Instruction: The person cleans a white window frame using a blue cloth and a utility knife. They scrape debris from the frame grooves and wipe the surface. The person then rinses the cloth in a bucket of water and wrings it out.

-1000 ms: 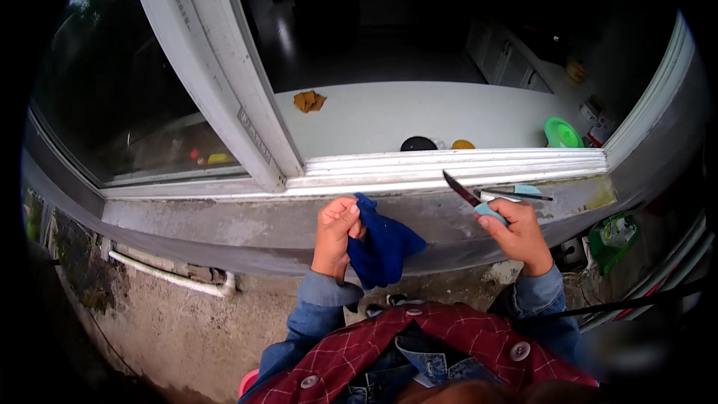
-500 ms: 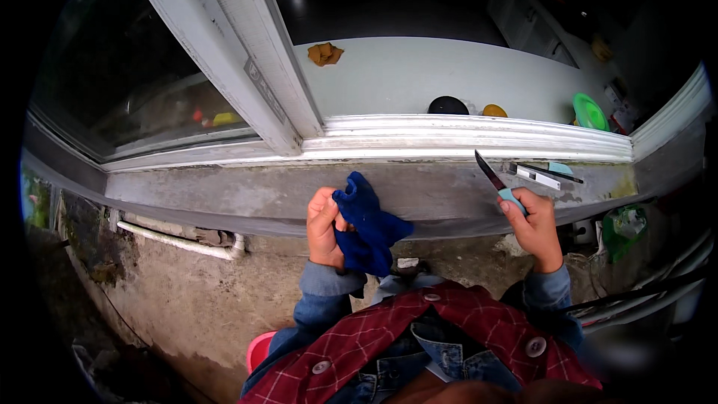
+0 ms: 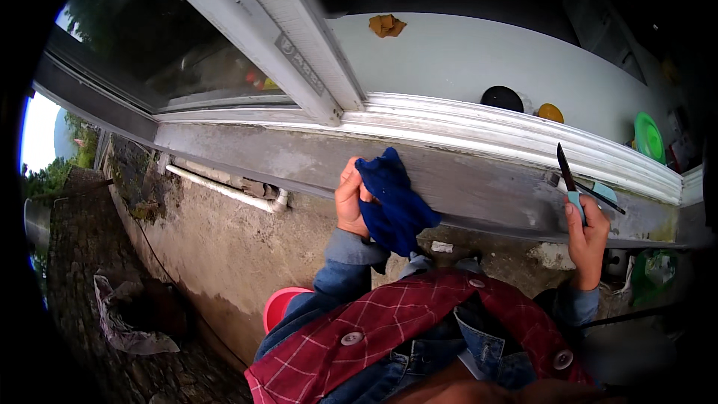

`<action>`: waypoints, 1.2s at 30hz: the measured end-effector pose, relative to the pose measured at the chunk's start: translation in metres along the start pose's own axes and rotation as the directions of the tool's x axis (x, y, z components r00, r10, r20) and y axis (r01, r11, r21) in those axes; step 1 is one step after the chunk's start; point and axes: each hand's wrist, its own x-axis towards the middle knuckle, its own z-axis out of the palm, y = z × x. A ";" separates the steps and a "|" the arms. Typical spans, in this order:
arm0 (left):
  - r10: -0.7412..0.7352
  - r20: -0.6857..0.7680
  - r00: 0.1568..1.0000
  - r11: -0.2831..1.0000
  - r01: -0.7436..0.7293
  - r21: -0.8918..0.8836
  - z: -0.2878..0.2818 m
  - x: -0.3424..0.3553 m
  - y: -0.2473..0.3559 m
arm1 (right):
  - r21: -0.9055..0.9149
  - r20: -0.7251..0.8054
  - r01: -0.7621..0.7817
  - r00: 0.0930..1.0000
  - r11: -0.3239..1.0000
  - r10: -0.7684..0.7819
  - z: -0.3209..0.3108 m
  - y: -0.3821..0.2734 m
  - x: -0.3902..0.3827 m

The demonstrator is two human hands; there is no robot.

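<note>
A crumpled dark blue cloth (image 3: 396,206) hangs from my left hand (image 3: 350,198), its top corner pinched between thumb and fingers. It is in front of the grey window ledge. Over to the right, my right hand (image 3: 587,236) is closed around the light blue handle of a small knife (image 3: 566,168). The dark blade points up and away from me, above the right part of the ledge. Just behind that hand, a thin dark stick-like tool (image 3: 604,200) and a pale blue piece (image 3: 605,191) lie on the ledge.
A white window track (image 3: 479,131) runs along the ledge (image 3: 299,151), with a sliding window frame (image 3: 288,52) at left. Inside, a white counter (image 3: 449,60) bears an orange-brown cloth (image 3: 387,26), a black round thing (image 3: 502,99) and a green basin (image 3: 649,138). A pink bucket (image 3: 283,305) stands beside me.
My view has swung left, so the window and both hands sit farther right in the picture. The knife now points more straight up. Both hands keep their holds.
</note>
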 end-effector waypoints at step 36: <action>0.386 -0.201 0.901 0.646 -0.108 0.756 0.036 0.006 -0.029 | -0.121 -0.156 -0.170 0.976 0.978 0.151 -0.097 0.091 -0.004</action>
